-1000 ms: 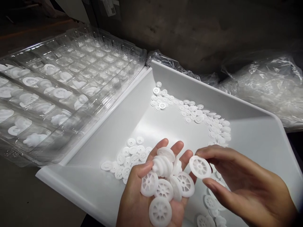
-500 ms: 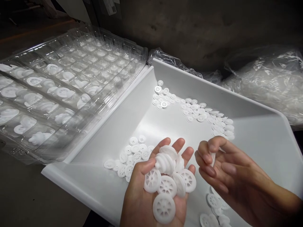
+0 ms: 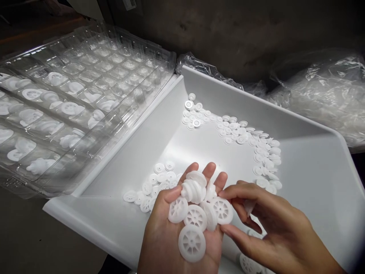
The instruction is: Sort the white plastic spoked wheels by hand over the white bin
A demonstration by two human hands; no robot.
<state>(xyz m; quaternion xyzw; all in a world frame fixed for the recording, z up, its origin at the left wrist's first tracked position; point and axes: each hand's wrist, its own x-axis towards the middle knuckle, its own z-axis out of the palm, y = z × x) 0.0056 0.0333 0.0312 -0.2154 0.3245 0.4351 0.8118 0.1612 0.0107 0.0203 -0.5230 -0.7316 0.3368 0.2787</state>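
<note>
Palm up, my left hand (image 3: 182,239) cups several white plastic gears (image 3: 192,243), some with spokes, others seen edge-on or stacked. My right hand (image 3: 273,224) is beside it, with index finger and thumb at the right edge of a spoked gear (image 3: 222,210) lying in the left hand. A small white piece (image 3: 249,206) is tucked between the curled fingers of my right hand; its shape is partly hidden. Both hands are above a light grey bin, where loose gears (image 3: 146,188) lie to the left of them and more gears (image 3: 234,129) form a curved band farther back.
The bin's raised rim (image 3: 256,101) runs along the back. At the left is a clear compartment tray (image 3: 119,125) with white gears in its nearer pockets. Clear plastic bags (image 3: 322,99) are heaped beyond the bin at the right.
My right hand has moved left and turned over, bringing its index finger and thumb to a gear in my left hand. The view has shifted slightly.
</note>
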